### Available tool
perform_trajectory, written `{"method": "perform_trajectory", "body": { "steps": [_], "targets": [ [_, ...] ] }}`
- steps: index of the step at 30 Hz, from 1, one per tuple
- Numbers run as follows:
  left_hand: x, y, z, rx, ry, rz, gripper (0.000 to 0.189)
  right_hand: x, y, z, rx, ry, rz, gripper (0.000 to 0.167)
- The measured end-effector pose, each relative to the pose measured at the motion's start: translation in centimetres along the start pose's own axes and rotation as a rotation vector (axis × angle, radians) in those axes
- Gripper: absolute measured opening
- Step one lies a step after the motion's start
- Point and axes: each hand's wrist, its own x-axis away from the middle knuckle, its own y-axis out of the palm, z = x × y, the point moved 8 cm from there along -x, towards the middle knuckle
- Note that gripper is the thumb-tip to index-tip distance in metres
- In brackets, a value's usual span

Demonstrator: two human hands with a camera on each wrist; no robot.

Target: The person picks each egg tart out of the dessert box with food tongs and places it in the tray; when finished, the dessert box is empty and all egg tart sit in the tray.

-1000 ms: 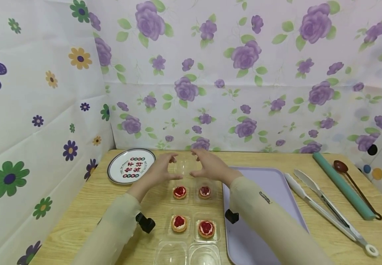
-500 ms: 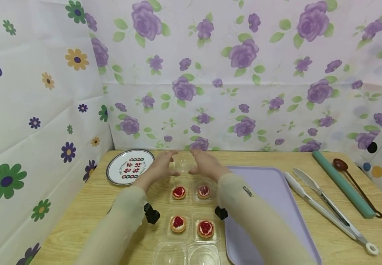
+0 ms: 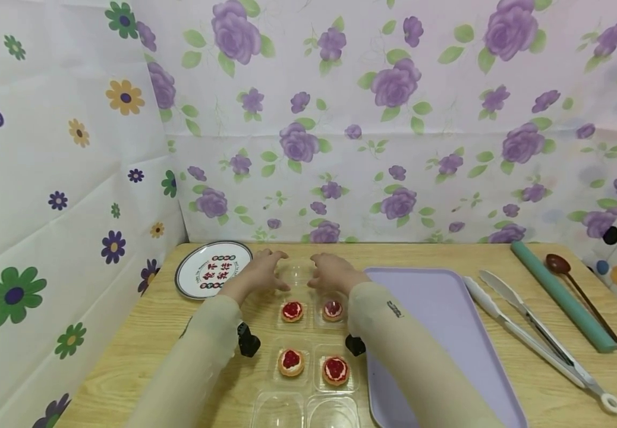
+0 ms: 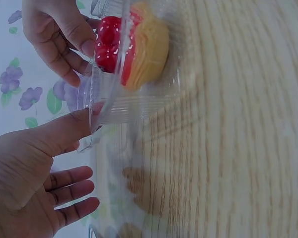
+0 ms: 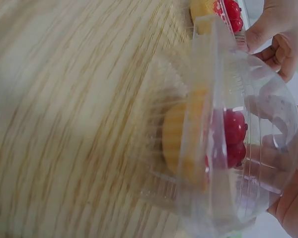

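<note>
My left hand [image 3: 262,274] and right hand [image 3: 335,274] flank a clear plastic lid [image 3: 296,274] behind a fruit tart [image 3: 292,311]; their fingers are spread, with gaps between thumb and fingers. In the left wrist view, the left thumb meets a clear plastic edge, its other fingers extended; a red-topped tart [image 4: 146,49] sits close by. The right hand's thumb points down near that plastic. In the right wrist view, a clear dome [image 5: 268,119] covers another tart [image 5: 181,141] and partly blurs the right hand behind it. Whether either hand grips the lid is unclear.
Two more tarts, a left one [image 3: 290,362] and a right one [image 3: 335,371], sit in clear boxes nearer. A lilac tray [image 3: 426,333], tongs [image 3: 538,333], a green roll [image 3: 562,297] and a brown spoon [image 3: 559,265] lie right. A plate [image 3: 214,270] stands left.
Both forearms have swung inward. The fingertips have dropped slightly at the sides of the lid. The tarts, tray and tools stay put; the head view has shifted a little.
</note>
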Motion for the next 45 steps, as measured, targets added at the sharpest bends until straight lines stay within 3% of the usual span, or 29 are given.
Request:
{"method": "perform_trajectory", "body": {
  "steps": [15, 26, 33, 45],
  "targets": [
    [0.4, -0.6, 0.5, 0.007, 0.004, -0.069, 0.085, 0.5, -0.7, -0.3, 0.021, 0.014, -0.017, 0.069],
    [0.9, -1.5, 0.6, 0.027, 0.024, -0.076, 0.082, 0.9, -2.1, -0.6, 0.049, -0.02, 0.005, 0.074],
    [1.6, -2.7, 1.5, -0.001, 0.076, -0.012, 0.079, 2.3, -3.8, -1.4, 0.071, -0.053, 0.033, 0.076],
    [4.5, -4.3, 4.3, 0.026, 0.191, 0.13, 0.08, 5.8, -6.5, -2.4, 0.039, -0.152, 0.128, 0.075]
  ]
}}
